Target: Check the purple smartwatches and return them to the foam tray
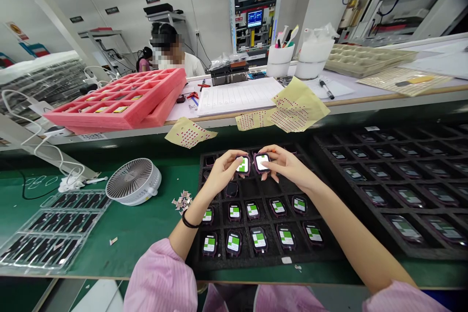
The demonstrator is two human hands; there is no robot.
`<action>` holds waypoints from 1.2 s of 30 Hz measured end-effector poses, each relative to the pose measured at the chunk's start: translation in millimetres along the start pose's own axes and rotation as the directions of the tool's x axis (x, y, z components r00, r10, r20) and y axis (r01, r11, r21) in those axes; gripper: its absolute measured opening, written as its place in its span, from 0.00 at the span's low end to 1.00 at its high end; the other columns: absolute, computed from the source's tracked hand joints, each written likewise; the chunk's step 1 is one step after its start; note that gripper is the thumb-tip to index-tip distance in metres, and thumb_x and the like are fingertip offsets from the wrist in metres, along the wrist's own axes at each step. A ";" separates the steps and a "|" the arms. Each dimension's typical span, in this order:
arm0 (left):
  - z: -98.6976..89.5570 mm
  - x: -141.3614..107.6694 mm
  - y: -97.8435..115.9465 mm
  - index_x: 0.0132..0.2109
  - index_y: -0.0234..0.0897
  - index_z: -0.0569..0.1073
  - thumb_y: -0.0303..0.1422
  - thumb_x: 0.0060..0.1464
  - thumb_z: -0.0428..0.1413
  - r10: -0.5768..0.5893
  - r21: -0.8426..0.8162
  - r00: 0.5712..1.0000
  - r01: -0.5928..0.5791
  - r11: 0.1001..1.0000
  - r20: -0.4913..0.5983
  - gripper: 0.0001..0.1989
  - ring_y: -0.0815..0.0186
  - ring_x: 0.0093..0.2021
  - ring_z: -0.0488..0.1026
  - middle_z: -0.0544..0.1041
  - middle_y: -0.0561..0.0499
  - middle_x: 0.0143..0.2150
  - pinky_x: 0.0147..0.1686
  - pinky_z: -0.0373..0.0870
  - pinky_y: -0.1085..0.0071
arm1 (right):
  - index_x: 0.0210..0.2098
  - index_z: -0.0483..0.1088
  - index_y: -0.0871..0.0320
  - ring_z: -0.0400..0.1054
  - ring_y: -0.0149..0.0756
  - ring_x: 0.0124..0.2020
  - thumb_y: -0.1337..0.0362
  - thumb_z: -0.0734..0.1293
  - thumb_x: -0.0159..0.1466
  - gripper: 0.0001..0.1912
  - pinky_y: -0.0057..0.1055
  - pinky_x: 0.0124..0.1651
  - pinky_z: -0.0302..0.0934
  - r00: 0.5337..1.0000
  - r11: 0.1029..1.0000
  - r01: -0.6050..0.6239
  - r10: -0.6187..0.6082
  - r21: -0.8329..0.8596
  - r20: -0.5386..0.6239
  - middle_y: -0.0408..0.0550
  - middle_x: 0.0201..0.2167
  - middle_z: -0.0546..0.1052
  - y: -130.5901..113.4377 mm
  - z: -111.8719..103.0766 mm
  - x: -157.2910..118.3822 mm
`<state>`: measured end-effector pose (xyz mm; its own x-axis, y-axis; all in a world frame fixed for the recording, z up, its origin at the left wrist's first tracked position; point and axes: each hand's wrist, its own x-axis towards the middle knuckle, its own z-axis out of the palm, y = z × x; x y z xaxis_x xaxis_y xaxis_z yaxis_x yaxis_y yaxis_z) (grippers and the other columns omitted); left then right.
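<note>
My left hand (224,171) grips a smartwatch body (243,165) with a lit green and white screen. Close beside it, my right hand (283,165) holds a second watch body (262,162), its screen lit mostly white. Both are held above the upper part of a black foam tray (228,263). Several lit watches, one of them a watch (286,237) near the front edge, lie in the two front rows of compartments. A watch with a dark screen (231,189) sits just below my left hand.
A second black foam tray (369,234) with watches stands at right. At left are a round fan (133,181) and a clear plastic tray (69,248). Pink foam trays (146,92) and papers (237,97) lie on the raised shelf. A person (175,53) sits beyond.
</note>
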<state>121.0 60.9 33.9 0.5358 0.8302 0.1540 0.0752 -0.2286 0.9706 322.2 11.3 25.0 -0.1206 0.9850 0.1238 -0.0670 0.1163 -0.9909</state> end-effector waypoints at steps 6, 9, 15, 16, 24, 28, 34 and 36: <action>-0.8 -0.8 -2.5 0.52 0.37 0.70 0.39 0.56 0.57 0.061 -0.032 0.997 -0.059 0.998 0.052 0.19 0.67 0.38 0.71 0.74 0.45 0.49 0.35 0.70 0.72 | 0.44 0.64 0.56 0.75 0.34 0.25 0.57 0.73 0.56 0.21 0.23 0.16 0.57 1.000 1.000 0.016 -0.015 -0.014 0.019 0.48 0.39 0.72 1.2 -1.1 0.0; -0.7 -0.9 -2.0 0.52 0.36 0.70 0.40 0.58 0.55 0.045 0.000 0.998 -0.045 0.999 0.046 0.18 0.71 0.31 0.68 0.74 0.46 0.46 0.29 0.67 0.75 | 0.43 0.65 0.57 0.73 0.32 0.22 0.54 0.70 0.59 0.18 0.23 0.16 0.57 1.000 1.000 0.003 -0.004 -0.010 -0.008 0.45 0.34 0.72 3.3 0.0 0.9; -0.1 -1.3 -0.5 0.51 0.36 0.70 0.40 0.57 0.56 0.051 -0.022 0.997 -0.049 0.999 0.059 0.18 0.70 0.33 0.69 0.74 0.46 0.45 0.30 0.69 0.75 | 0.41 0.65 0.57 0.72 0.30 0.20 0.53 0.71 0.58 0.18 0.23 0.16 0.57 1.000 1.000 -0.003 0.003 0.001 -0.022 0.43 0.32 0.72 4.7 0.9 1.6; 0.1 -1.3 -0.5 0.51 0.36 0.70 0.40 0.56 0.57 0.053 -0.033 0.997 -0.050 0.998 0.063 0.18 0.69 0.35 0.70 0.74 0.46 0.45 0.32 0.70 0.74 | 0.41 0.66 0.57 0.72 0.30 0.20 0.53 0.71 0.58 0.18 0.23 0.16 0.57 1.000 1.000 -0.001 0.001 0.003 -0.019 0.43 0.32 0.72 4.3 0.8 1.6; 1.1 -0.2 -2.9 0.49 0.35 0.71 0.38 0.57 0.56 0.072 -0.014 0.997 -0.071 0.997 0.039 0.16 0.68 0.38 0.71 0.74 0.46 0.45 0.36 0.70 0.73 | 0.42 0.65 0.57 0.73 0.31 0.21 0.53 0.70 0.59 0.18 0.23 0.16 0.57 1.000 1.000 -0.001 0.001 0.012 -0.003 0.44 0.33 0.72 2.1 1.9 1.2; 1.4 0.6 -3.4 0.48 0.35 0.71 0.40 0.57 0.56 0.074 0.000 0.997 -0.074 0.997 0.034 0.16 0.70 0.34 0.69 0.74 0.47 0.44 0.31 0.66 0.75 | 0.41 0.66 0.57 0.73 0.31 0.20 0.53 0.71 0.58 0.19 0.23 0.16 0.57 1.000 1.000 -0.002 0.002 0.004 -0.022 0.44 0.33 0.73 2.1 2.4 1.1; -0.7 0.7 -1.7 0.47 0.37 0.74 0.45 0.61 0.50 0.029 0.048 1.000 -0.029 0.998 0.000 0.18 0.73 0.25 0.64 0.74 0.50 0.38 0.22 0.61 0.76 | 0.38 0.67 0.57 0.71 0.32 0.18 0.49 0.69 0.58 0.19 0.23 0.15 0.55 0.997 0.999 -0.030 0.032 0.029 -0.074 0.40 0.23 0.72 -0.2 3.6 -0.2; -1.2 0.9 -2.8 0.46 0.37 0.75 0.44 0.61 0.49 0.035 0.064 0.999 -0.035 0.997 0.009 0.18 0.72 0.25 0.65 0.75 0.50 0.38 0.23 0.62 0.76 | 0.36 0.67 0.57 0.68 0.29 0.15 0.49 0.70 0.57 0.18 0.23 0.14 0.53 0.993 0.999 -0.037 0.039 0.024 -0.109 0.40 0.22 0.73 -0.8 4.3 -0.8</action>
<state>120.4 62.9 31.6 0.5460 0.8169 0.1859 0.1097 -0.2897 0.9508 318.1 9.9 25.9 -0.0146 0.9968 0.0786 -0.0868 0.0771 -0.9932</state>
